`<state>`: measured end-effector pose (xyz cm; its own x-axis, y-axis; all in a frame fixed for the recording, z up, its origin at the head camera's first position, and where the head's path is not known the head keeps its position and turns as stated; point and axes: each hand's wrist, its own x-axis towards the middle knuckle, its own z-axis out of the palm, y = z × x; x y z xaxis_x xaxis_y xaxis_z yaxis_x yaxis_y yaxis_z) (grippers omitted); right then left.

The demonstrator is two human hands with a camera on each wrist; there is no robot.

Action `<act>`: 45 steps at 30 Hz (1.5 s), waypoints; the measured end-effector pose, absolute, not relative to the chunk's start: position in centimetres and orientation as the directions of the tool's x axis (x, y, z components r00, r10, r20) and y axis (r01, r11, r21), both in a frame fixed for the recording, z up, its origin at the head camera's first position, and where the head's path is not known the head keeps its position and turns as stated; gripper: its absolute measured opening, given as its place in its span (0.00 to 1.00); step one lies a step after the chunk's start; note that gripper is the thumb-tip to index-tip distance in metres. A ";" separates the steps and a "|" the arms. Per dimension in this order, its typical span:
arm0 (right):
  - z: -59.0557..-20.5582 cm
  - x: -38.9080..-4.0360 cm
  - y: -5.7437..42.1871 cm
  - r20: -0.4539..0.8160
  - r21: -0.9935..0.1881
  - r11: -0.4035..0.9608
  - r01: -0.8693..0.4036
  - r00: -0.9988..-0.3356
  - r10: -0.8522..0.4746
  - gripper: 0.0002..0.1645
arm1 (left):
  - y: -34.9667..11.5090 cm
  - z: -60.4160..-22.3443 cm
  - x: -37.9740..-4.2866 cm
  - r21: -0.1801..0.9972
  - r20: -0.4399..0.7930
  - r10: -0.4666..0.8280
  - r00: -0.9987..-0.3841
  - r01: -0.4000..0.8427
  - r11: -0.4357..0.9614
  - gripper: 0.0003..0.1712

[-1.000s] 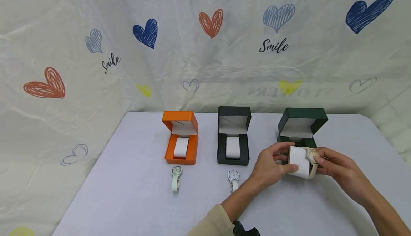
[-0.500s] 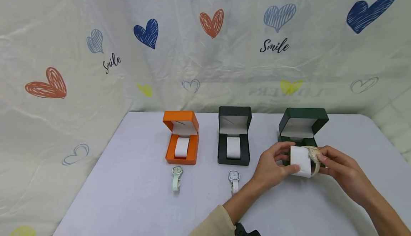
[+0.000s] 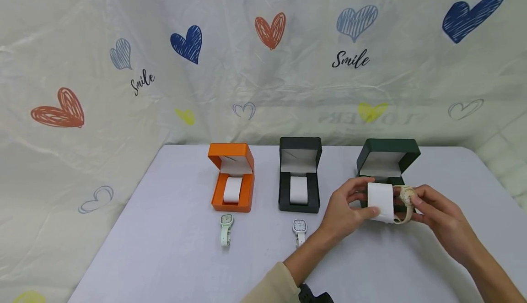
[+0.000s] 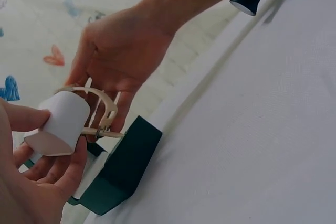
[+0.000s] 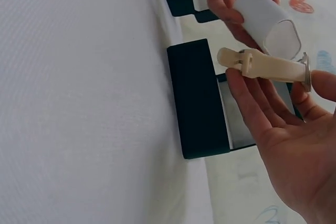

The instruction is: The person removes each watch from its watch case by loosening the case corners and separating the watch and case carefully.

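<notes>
My left hand (image 3: 342, 209) grips a white watch cushion (image 3: 380, 202) between thumb and fingers, above the front of the open green watch box (image 3: 389, 146). Just right of it, my right hand (image 3: 444, 218) pinches a cream wristwatch (image 3: 406, 195) by its round case. The watch's strap (image 5: 275, 69) is fastened in a loop and sits at the cushion's end in the right wrist view. From the left wrist view, the looped strap (image 4: 109, 103) stands beside the cushion (image 4: 65, 119), off its side. The green box's inside is partly hidden behind both hands.
An open orange watch box (image 3: 232, 179) and an open black one (image 3: 299, 177) stand to the left, each with a white cushion inside. In front of them lie a pale green watch (image 3: 226, 229) and a white watch (image 3: 299, 229), the latter partly behind my left forearm.
The cream watch has slid rightward off the end of the white cushion, opening a gap. The left hand with the cushion has shifted slightly up and left.
</notes>
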<state>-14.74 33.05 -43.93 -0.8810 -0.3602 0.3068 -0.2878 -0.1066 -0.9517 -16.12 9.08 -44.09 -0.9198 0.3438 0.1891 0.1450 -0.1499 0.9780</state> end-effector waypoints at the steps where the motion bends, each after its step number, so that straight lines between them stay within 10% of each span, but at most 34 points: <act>1: -43.9 -14.7 33.0 0.312 -0.950 -0.109 -0.293 -0.882 -0.354 0.19 | 9.0 -44.1 -16.2 0.975 0.198 0.341 -0.919 0.148 -0.165 0.35; 22: -43.0 -13.7 31.6 0.316 -0.920 0.221 -0.324 -0.946 -0.070 0.09 | 9.4 -44.0 -15.4 0.984 0.155 0.376 -0.913 0.109 -0.142 0.38; 34: -42.6 -13.0 30.9 0.337 -0.833 0.469 -0.294 -0.941 0.007 0.05 | 9.8 -43.5 -15.1 0.971 0.088 0.257 -0.962 0.025 -0.236 0.12; 45: -42.1 -12.8 30.7 0.312 -0.833 0.469 -0.295 -0.949 -0.042 0.06 | 10.4 -43.7 -14.6 0.988 0.146 0.283 -0.948 0.127 -0.086 0.17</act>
<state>-12.83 30.65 -42.12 -0.9490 -0.0422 0.3124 -0.2949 0.4686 -0.8327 -14.62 10.40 -43.67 -0.9478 0.2832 0.1463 0.1268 -0.0861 0.9882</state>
